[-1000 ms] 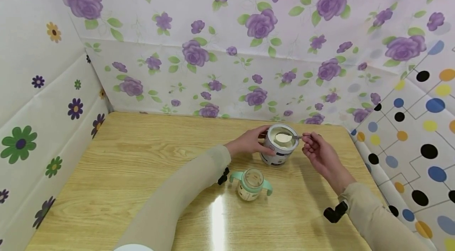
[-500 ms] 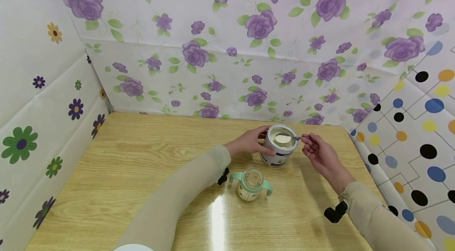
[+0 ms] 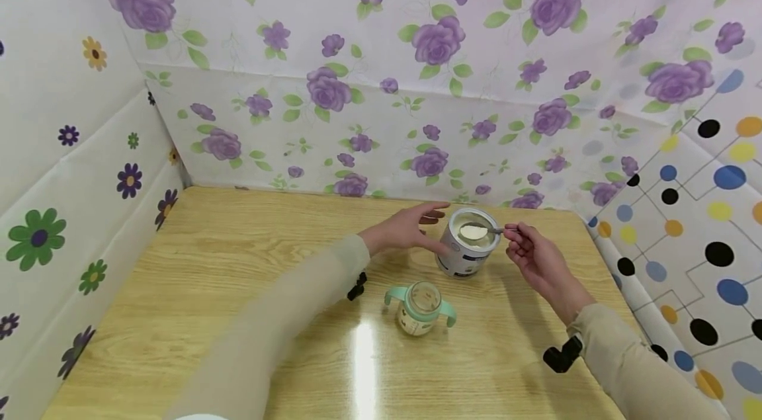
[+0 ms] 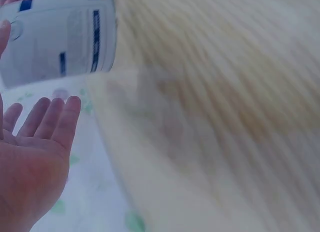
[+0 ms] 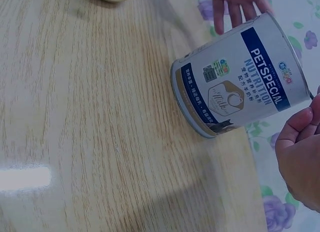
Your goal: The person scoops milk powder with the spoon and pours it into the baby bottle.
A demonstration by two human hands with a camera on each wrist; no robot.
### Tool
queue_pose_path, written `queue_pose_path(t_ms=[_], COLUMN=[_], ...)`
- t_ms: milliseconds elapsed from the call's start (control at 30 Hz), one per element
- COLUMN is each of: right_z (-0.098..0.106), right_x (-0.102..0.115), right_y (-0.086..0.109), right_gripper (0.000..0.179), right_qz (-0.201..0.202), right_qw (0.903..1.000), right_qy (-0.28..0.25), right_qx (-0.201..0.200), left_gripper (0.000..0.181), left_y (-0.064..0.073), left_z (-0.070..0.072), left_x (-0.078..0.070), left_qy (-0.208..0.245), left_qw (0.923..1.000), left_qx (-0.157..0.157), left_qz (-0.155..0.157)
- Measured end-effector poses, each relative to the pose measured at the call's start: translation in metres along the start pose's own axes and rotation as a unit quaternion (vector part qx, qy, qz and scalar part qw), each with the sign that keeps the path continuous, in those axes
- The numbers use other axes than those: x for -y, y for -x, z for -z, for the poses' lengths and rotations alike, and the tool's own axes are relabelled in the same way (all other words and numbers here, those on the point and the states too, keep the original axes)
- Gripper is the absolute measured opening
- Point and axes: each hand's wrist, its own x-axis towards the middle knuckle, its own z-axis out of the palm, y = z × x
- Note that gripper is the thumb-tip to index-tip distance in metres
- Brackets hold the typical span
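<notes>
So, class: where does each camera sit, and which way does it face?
Head: on the person's head, looking forward and down at the can and bottle; left hand, right hand and sleeves show.
Left wrist: on that wrist, facing can and table; left hand shows.
Right wrist: on that wrist, facing the PETSPECIAL lettering; both hands show.
Wrist views share can, table, left hand.

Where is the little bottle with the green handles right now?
In the head view, the bottle stands on the table, low and slightly right of centre, on the near side of the open can, with the left sleeve to its left.
</notes>
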Motion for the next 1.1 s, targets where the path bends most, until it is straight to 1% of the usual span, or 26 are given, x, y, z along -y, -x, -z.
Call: queue_pose_path(t_ms=[100, 233, 333, 433, 567, 667, 767, 900, 1000, 1100], right_z=[0.0, 0.001, 0.001, 0.0, 0.001, 0.001, 0.002, 0.001, 0.001, 0.001], right_x=[-0.001, -0.001, -0.001, 0.0, 0.0, 0.001, 0.002, 0.002, 0.001, 0.001], right_y=[0.0, -0.001, -0.001, -0.001, -0.001, -0.001, 0.0, -0.001, -0.001, -0.001], right_gripper=[0.044, 0.043, 0.042, 0.041, 0.04, 0.041, 0.041, 0.039, 0.039, 0.04], right_qz=[-0.001, -0.004, -0.006, -0.007, -0.01, -0.013, -0.014, -0.014, -0.013, -0.014], right_qw=[1.0, 1.0, 0.9999, 0.9997, 0.9996, 0.9995, 0.9994, 0.9992, 0.9991, 0.9989], right_qy=[0.001, -0.007, -0.015, -0.022, -0.026, -0.027, -0.031, -0.037, -0.041, -0.044], right_qx=[-0.002, -0.003, 0.0, 0.002, 0.001, 0.0, -0.001, -0.002, 0.001, 0.003], left_gripper=[0.096, 0.09, 0.089, 0.091, 0.096, 0.098, 0.099, 0.1, 0.098, 0.093], left_y=[0.018, 0.047, 0.069, 0.088, 0.106, 0.112, 0.113, 0.11, 0.108, 0.108], left_z=[0.016, 0.031, 0.037, 0.038, 0.029, 0.017, 0.002, -0.018, -0.029, -0.038], left_x=[-0.007, -0.014, -0.018, -0.02, -0.021, -0.018, -0.014, -0.007, -0.003, 0.001], left_qy=[-0.011, -0.004, 0.001, 0.003, 0.005, 0.006, 0.005, 0.019, 0.031, 0.025], left_qw=[0.9999, 0.999, 0.9972, 0.9954, 0.9945, 0.9945, 0.9947, 0.9953, 0.9957, 0.9965], left_qx=[0.012, 0.044, 0.074, 0.096, 0.104, 0.105, 0.103, 0.093, 0.083, 0.074], left_qz=[0.002, 0.001, -0.001, -0.006, -0.011, -0.01, -0.01, -0.02, -0.027, -0.03])
